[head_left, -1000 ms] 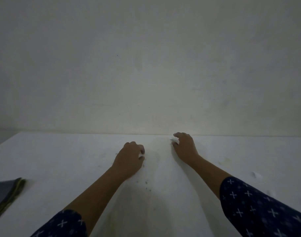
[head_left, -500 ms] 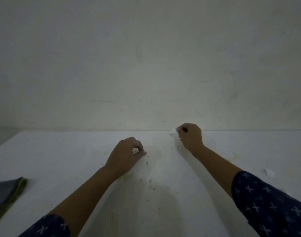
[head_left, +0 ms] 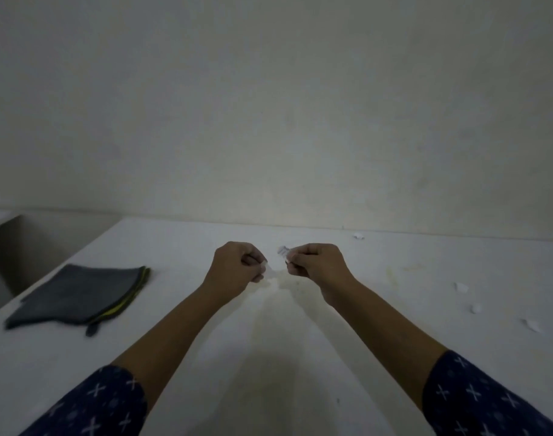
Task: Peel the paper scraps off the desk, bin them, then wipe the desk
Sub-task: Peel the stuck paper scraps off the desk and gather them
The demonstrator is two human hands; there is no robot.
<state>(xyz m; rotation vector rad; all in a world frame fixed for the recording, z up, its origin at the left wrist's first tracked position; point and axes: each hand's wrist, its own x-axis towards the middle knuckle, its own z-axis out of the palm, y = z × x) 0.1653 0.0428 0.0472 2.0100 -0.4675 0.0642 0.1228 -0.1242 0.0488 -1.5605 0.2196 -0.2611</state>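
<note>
Wall (head_left: 269, 105): pale, plain, filled the upper half of the frame.
Table (head_left: 300, 357): white top, lower half of the frame, with a yellowish stain (head_left: 287, 283) at centre.
Sleeves: dark blue with white crosses, at the lower left (head_left: 96, 404) and lower right (head_left: 482, 401) corners.
Cloth (head_left: 77, 294): grey, folded, yellow-green edge, lay flat at left of the frame.
Left hand (head_left: 234, 269): centre of the frame, fingers curled, thumb against forefinger; whether they held anything could not be told.
Right hand (head_left: 316, 262): just right of the left hand, apart from it, fingers pinching a paper scrap (head_left: 283, 250) raised off the table.
Loose scraps: small white pieces on the table, one near the wall (head_left: 358, 236), three at the right edge (head_left: 461, 287) (head_left: 474, 308) (head_left: 531, 325).
</note>
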